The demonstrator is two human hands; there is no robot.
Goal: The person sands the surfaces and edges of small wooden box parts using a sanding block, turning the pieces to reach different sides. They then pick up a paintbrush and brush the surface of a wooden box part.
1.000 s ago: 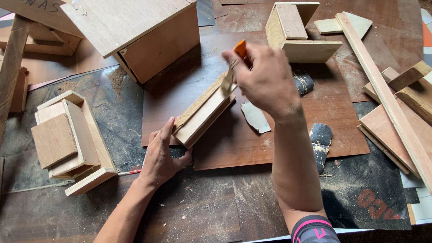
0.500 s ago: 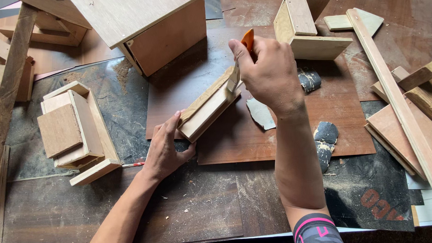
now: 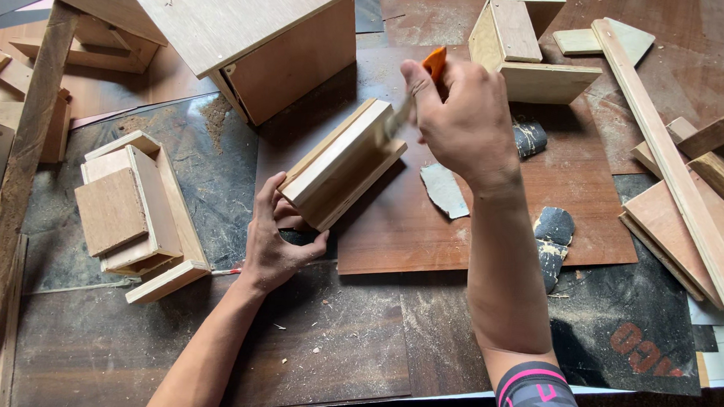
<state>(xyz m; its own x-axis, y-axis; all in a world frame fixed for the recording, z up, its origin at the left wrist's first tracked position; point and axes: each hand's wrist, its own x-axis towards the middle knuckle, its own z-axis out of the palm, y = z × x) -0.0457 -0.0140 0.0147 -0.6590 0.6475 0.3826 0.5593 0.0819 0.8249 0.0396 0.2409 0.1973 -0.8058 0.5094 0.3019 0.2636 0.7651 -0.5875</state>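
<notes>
A: Left of frame first: a stepped plywood assembly point(image 3: 133, 211) lies flat on the dark bench point(image 3: 325, 355), well apart from the work. Nobody is touching it.

B: And the part in hand?

A: Small plywood box piece point(image 3: 343, 164), centre frame, tilted up, far end higher. Its lower end rests in the left hand point(image 3: 276, 245), fingers curled loosely around that corner, thumb under. Half-open cradle, not a clamp.

B: Right hand?

A: Right hand point(image 3: 461, 123) is closed around a brush with an orange handle point(image 3: 435, 62). Bristles point(image 3: 397, 120) touch the upper end of the piece. Blurred there, so I can't tell whether anything is on the bristles.

B: Handling?

A: My read: light and stiff. Thin ply walls, glued or nailed edges. It won't flex, but the joints could pop if it's squeezed across the open side. Raw sanded faces, so decent friction, not slippery. Best held by the solid lower corner, across the edges rather than the faces.

B: Anything right of that?

A: Brown board point(image 3: 538, 226) underneath, with scraps of sandpaper point(image 3: 445, 190) just beside the forearm. Long wooden strip point(image 3: 668, 158) and offcuts at the right edge.
</notes>
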